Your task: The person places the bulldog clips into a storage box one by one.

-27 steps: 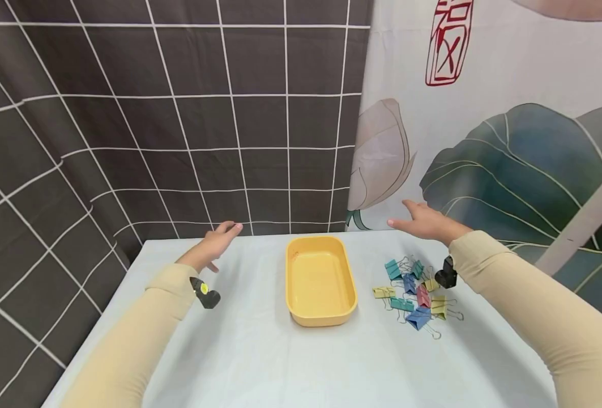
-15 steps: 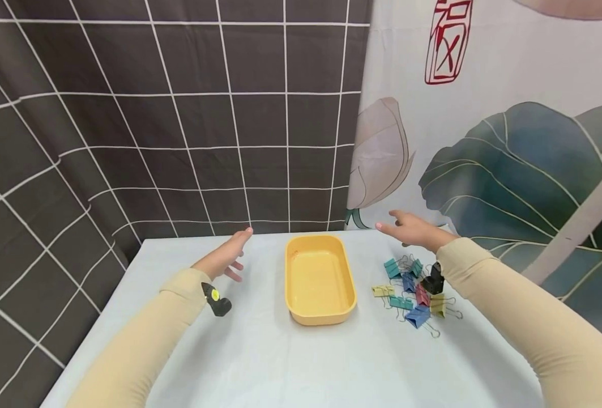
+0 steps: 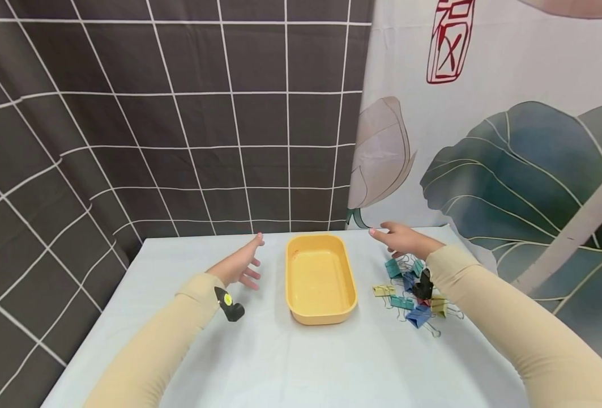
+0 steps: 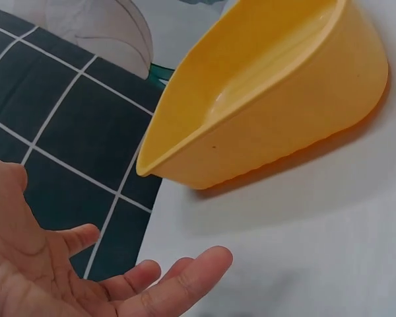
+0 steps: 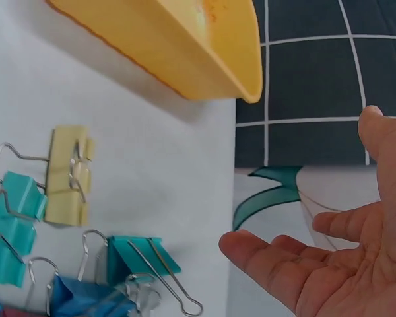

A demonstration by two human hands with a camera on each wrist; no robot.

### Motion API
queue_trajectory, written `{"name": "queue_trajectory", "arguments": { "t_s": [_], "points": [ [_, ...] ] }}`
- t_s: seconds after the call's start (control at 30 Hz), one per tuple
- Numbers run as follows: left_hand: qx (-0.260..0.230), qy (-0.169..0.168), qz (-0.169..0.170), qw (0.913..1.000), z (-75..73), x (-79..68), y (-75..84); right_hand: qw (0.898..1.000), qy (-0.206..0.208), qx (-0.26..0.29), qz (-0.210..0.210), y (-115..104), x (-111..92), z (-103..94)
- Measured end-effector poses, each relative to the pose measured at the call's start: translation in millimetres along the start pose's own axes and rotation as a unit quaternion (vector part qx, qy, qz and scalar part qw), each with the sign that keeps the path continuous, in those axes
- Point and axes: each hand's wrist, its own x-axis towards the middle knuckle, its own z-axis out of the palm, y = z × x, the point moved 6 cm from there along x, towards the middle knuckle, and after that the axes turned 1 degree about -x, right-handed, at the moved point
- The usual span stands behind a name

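Observation:
A yellow rectangular tub stands on the white table, with bare floor showing inside it. To its left, my left hand hovers with fingers spread, apart from the tub; the left wrist view shows its palm and loose fingers holding nothing. My right hand is above the table's back right, between the tub and a pile of binder clips. Its fingers are extended and hold nothing in the right wrist view. The clips are teal, blue, yellow and red, and the right wrist camera hides part of the pile.
A dark grid-patterned cloth hangs behind and left of the table. A white cloth with a lotus print hangs behind on the right. The table's back edge runs just behind the tub.
Both hands have moved inward toward the tub, the left one going right and the right one going left and lower. The tub and binder clips have stayed in place.

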Motion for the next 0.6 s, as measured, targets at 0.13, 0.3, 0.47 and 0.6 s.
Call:
{"name": "queue_trajectory", "arguments": {
  "t_s": [0.13, 0.3, 0.47, 0.6],
  "points": [
    [-0.015, -0.009, -0.003, 0.9999, 9.3, 3.5, -3.5, 1.000, -0.010, 0.010, 0.011, 2.7, 2.1, 11.0],
    [-0.037, -0.019, -0.009, 0.9991, 19.6, 6.2, -6.1, 0.999, -0.026, 0.033, 0.014, 1.0, 3.4, 26.1],
    [-0.071, -0.036, -0.015, 0.9967, 26.9, 8.9, -6.3, 0.997, -0.035, 0.069, 0.019, -2.4, 3.3, 36.2],
    [-0.097, -0.051, -0.015, 0.9938, 31.1, 11.5, -4.5, 0.992, -0.043, 0.109, 0.040, -2.3, 2.0, 42.9]
  ]
}}
